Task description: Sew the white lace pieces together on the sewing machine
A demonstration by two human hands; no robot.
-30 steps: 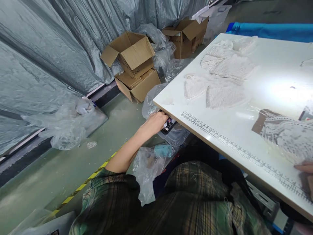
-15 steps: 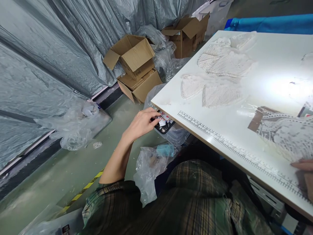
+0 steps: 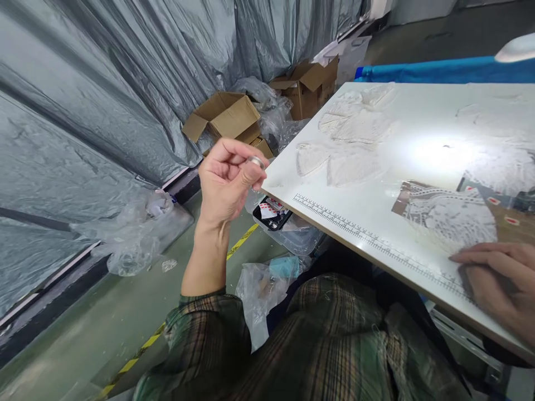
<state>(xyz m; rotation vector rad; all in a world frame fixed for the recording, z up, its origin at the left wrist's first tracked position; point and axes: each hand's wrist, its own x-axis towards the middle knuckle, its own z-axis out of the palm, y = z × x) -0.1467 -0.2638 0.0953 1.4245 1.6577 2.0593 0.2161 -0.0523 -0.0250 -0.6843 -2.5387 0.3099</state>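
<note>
My left hand (image 3: 228, 178) is raised beside the table's left corner, palm turned up. Its thumb and fingertips pinch a small round silver bobbin (image 3: 256, 162). Below it, a black tray (image 3: 273, 223) holds small items, including white pieces with red marks. My right hand (image 3: 501, 278) rests on the white tabletop (image 3: 355, 206), fingers stretched out and slightly blurred. Its fingertips lie at the lower edge of a white lace piece (image 3: 451, 217), which partly covers a brown patch.
More white lace pieces (image 3: 355, 120) lie along the table's far left. A printed ruler (image 3: 368, 239) runs near the front edge. Cardboard boxes (image 3: 228, 114), plastic bags (image 3: 140, 239) and a clear bin (image 3: 301, 236) stand beyond or under the table's left side.
My left hand has risen from the tray and turned palm up, with the bobbin now showing in its fingers. More of my right hand shows as the view has shifted.
</note>
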